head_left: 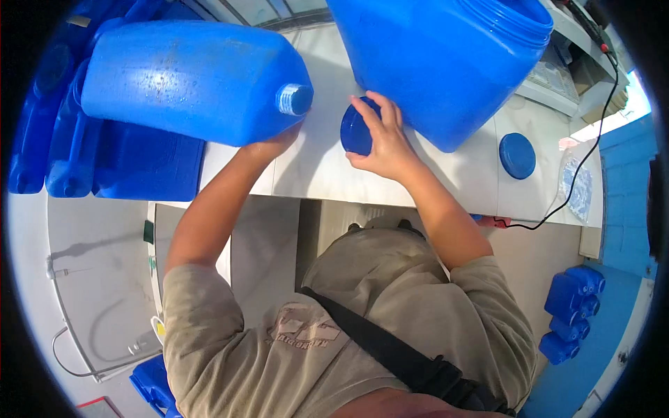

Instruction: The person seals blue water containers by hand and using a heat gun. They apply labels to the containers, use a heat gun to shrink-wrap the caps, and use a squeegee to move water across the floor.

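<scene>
A wet blue plastic jerrycan (177, 78) lies tilted on its side at the upper left, its small threaded neck (295, 100) facing right. My left hand (274, 143) supports it from below near the neck end; the jerrycan hides most of the fingers. My right hand (384, 133) grips a round dark blue screw lid (355, 128) by its rim, over the white tiled counter (324, 177). Just beyond that hand stands a large blue plastic drum (423, 68) with a wide, uncapped threaded mouth (515, 18).
A second round blue lid (517, 155) lies on the counter at right. Beside it are a clear plastic bag (576, 183) and a hanging black cable (596, 141). More blue jerrycans (70, 125) crowd the left end. Small blue containers (569, 313) stand low on the right.
</scene>
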Motion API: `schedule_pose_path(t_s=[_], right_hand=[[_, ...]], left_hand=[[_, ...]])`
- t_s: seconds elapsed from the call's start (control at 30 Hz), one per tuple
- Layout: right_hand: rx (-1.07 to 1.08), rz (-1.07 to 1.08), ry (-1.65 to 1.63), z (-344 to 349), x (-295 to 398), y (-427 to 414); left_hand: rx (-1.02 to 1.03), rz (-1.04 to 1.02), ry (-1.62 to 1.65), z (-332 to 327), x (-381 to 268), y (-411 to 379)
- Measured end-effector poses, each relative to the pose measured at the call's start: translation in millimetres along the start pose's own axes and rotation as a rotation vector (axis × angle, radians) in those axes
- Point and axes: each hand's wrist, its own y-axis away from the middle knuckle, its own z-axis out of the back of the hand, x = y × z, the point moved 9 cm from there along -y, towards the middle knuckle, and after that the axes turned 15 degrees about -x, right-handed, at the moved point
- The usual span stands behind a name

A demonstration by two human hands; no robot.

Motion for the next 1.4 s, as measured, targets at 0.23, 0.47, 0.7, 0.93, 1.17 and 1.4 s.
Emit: schedule_pose_path(t_s=[0.23, 0.47, 0.7, 0.93, 1.17, 1.4], right_hand=[[-0.061, -0.273, -0.394, 12, -22, 22], [0.147, -1.146, -1.324, -11, -56, 71], [0.18, -0.59, -0.6, -34, -32, -8], [0.12, -0.591, -0.548, -137, -52, -70], [-0.131, -0.751, -0.438, -192, -105, -95], [-0.042, -0.808, -0.763, -238, -82, -168]], left_hand=[[0.007, 0.053, 0.112, 7, 4, -12], [-0.295, 0.543, 0.547, 103, 28, -64], [-0.336, 1.115, 0.715, 180, 143, -103], [-0.28, 1.015, 0.277, 208, 243, -69], [-0.553, 0.559, 0.27, 115, 145, 143], [-0.393, 0.895, 0.445, 63, 150, 145]])
